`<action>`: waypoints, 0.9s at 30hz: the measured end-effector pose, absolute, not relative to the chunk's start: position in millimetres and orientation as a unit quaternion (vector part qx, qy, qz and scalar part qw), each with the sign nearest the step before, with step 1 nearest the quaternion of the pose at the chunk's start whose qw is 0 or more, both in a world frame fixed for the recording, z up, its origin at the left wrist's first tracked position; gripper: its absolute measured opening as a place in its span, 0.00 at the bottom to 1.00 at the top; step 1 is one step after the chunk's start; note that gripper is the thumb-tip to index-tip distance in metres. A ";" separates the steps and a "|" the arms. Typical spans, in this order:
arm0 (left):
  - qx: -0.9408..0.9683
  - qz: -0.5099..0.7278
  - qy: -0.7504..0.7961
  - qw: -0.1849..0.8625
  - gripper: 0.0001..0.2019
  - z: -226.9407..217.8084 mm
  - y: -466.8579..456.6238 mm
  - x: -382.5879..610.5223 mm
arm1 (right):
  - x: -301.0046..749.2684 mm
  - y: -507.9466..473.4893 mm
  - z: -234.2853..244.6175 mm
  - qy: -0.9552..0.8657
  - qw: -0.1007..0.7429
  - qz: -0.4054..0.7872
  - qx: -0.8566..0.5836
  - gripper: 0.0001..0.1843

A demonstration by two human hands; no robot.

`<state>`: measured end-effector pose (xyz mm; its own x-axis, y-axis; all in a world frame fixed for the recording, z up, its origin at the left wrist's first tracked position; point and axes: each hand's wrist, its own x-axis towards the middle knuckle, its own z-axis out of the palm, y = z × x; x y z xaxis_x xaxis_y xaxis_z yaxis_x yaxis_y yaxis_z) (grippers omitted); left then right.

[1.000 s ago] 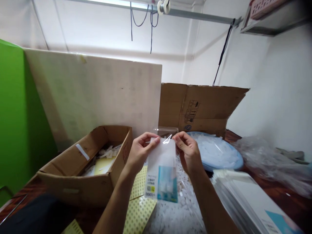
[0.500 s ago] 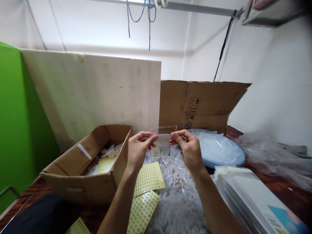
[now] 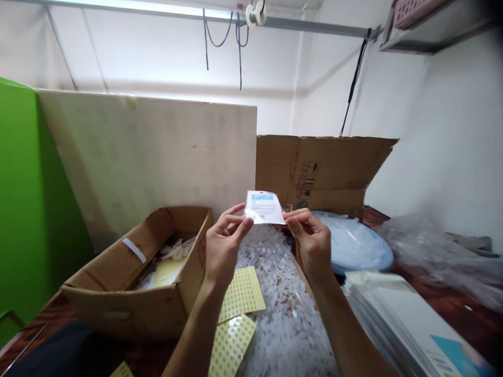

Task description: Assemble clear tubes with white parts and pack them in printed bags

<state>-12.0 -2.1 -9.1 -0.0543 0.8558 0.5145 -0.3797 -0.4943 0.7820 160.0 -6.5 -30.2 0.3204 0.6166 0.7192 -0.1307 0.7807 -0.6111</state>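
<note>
While gripping a white printed card (image 3: 264, 207) with left hand (image 3: 225, 246) and right hand (image 3: 312, 243), note fingers (image 3: 245, 226) clamped on the near corners, one corner to each hand, thumbs uppermost. Hold it in mid-air, tilted, above a heap of small whitish translucent pieces (image 3: 288, 319). On the visible face, see two blue pictures near the far edge, a dark hole just beyond them, lines of print below; lettering too small to read. Note a glint of clear film (image 3: 290, 208) beside the right fingertips; extent hard to tell.

To the left, record an open cardboard box (image 3: 126, 309), containing pale scraps (image 3: 178, 245) and a yellow sheet (image 3: 163, 269), with a white strip (image 3: 134, 250) on the inner wall. Between box and heap, find two dotted yellow sheets (image 3: 241, 293), one nearer than the other.

To the right, log a light-blue basin (image 3: 387, 262) full of whitish translucent stuff; nearer, a stack of flat white packs (image 3: 396, 303), blue-printed at the near end; farther right, crumpled clear plastic (image 3: 424, 248) on the reddish-brown tabletop (image 3: 471, 317).

At back, list a white board (image 3: 165, 157) just beside a brown cardboard sheet (image 3: 341, 173) bearing handling symbols; at far left, a green panel (image 3: 19, 199). Overhead, add a metal rail (image 3: 314, 27) and white spool (image 3: 256, 14).
</note>
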 end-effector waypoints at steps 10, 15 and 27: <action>0.439 0.723 0.208 0.492 0.10 -11.9 -8.7 5.5 | 159.2 -6.1 -29.0 -0.505 0.806 0.182 -0.252 0.12; 0.394 0.731 0.205 0.517 0.10 -12.7 -14.4 13.1 | 158.7 -5.5 -28.9 -0.487 0.817 0.164 -0.262 0.13; 0.397 0.746 0.201 0.495 0.10 -9.1 -23.2 19.3 | 161.7 -0.8 -31.2 -0.468 0.832 0.158 -0.253 0.15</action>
